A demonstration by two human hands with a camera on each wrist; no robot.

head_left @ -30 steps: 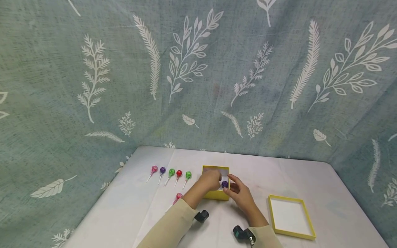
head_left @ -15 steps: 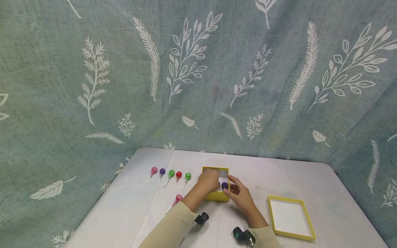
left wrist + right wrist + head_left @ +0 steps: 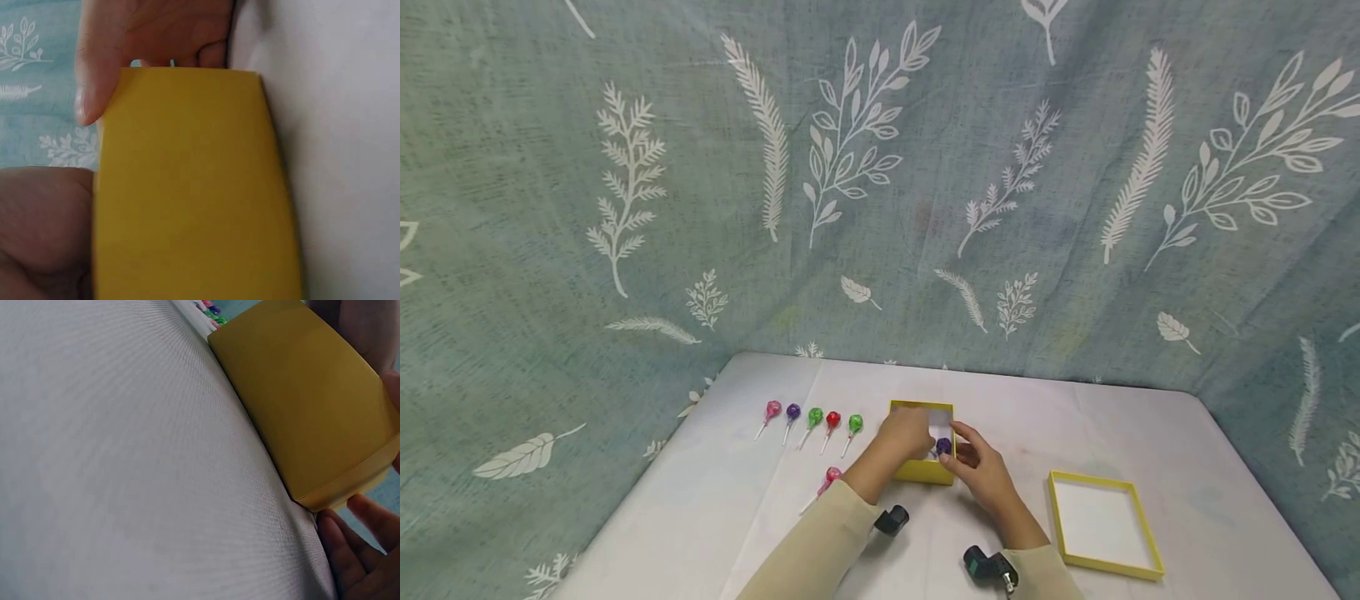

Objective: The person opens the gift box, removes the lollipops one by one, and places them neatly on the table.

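Note:
A lidless yellow box (image 3: 922, 473) stands on the table in the head view. My left hand (image 3: 904, 433) reaches over its front wall, fingers bent down inside and largely hidden; I cannot tell whether they pinch anything. Next to them a purple lollipop (image 3: 943, 447) shows in the box's right part. My right hand (image 3: 981, 468) holds the box at its right end, thumb at the front corner and fingers along the right side. The left wrist view has the box wall (image 3: 194, 181) close up, and the right wrist view shows my right fingertips (image 3: 369, 515) against the box's end.
Left of the box lies a row of lollipops: pink (image 3: 773, 409), purple (image 3: 793, 412), red (image 3: 832, 419) and two green ones (image 3: 816, 417). Another pink lollipop (image 3: 831, 476) lies nearer, partly behind my left sleeve. The yellow-rimmed lid (image 3: 1107, 525) rests at the right. A patterned curtain hangs behind the table.
My left hand shifts slightly inside the box. The right hand, the box and the loose lollipops keep their places.

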